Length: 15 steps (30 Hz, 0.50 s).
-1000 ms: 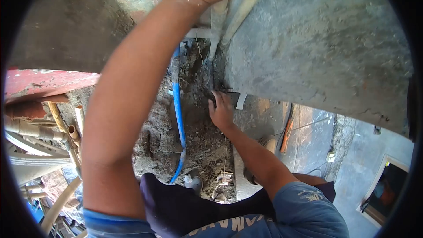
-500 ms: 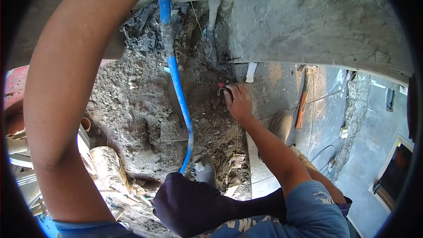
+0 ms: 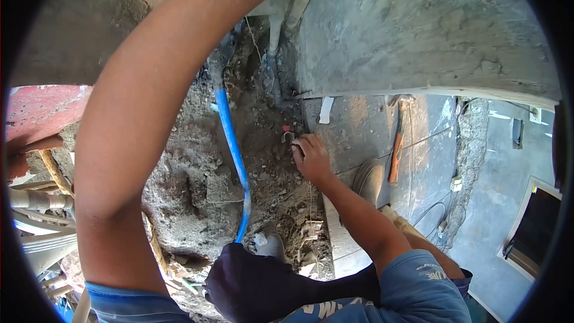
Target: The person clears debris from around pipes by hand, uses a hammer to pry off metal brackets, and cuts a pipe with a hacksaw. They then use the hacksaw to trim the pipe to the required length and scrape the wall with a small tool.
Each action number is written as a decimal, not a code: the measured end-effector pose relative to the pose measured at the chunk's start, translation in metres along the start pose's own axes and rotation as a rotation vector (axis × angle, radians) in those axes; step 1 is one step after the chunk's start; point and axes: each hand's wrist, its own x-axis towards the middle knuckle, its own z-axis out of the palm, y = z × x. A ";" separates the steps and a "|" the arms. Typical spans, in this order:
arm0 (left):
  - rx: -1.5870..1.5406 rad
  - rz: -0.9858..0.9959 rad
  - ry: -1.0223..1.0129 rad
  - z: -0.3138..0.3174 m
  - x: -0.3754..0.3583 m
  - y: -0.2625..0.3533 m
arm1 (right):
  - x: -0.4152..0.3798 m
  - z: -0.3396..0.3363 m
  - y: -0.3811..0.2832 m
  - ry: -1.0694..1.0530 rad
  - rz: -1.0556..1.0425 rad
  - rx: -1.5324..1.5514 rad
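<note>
My right hand (image 3: pixel 313 158) is low at the edge of the dark floor slab (image 3: pixel 350 137), where it meets the dug soil. Its fingers are curled; whether they grip something is hard to see. A small pale curved piece (image 3: pixel 287 137) sits at the fingertips, with a small red bit (image 3: pixel 286 127) just beyond. My left arm (image 3: pixel 149 96) arches up across the view, and its hand is outside the top edge. Left of my right hand, a blue pipe (image 3: pixel 234 143) runs down the trench, its upper part behind my arm.
A hammer (image 3: pixel 397 149) with an orange handle lies on the slab beside my shoe (image 3: pixel 369 180). A white strip (image 3: pixel 326 110) lies near the concrete wall (image 3: pixel 430 36). My other shoe (image 3: pixel 272 246) stands in the soil. Wood and pipe scraps (image 3: pixel 45 203) are piled at the left.
My left arm has swung rightward across the top, now covering the upper blue pipe and its fitting. The view has shifted slightly. My right hand stays by the slab edge.
</note>
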 end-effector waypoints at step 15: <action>-0.191 -0.011 -0.045 -0.002 -0.014 -0.003 | 0.150 -0.053 -0.075 0.063 -0.166 -0.046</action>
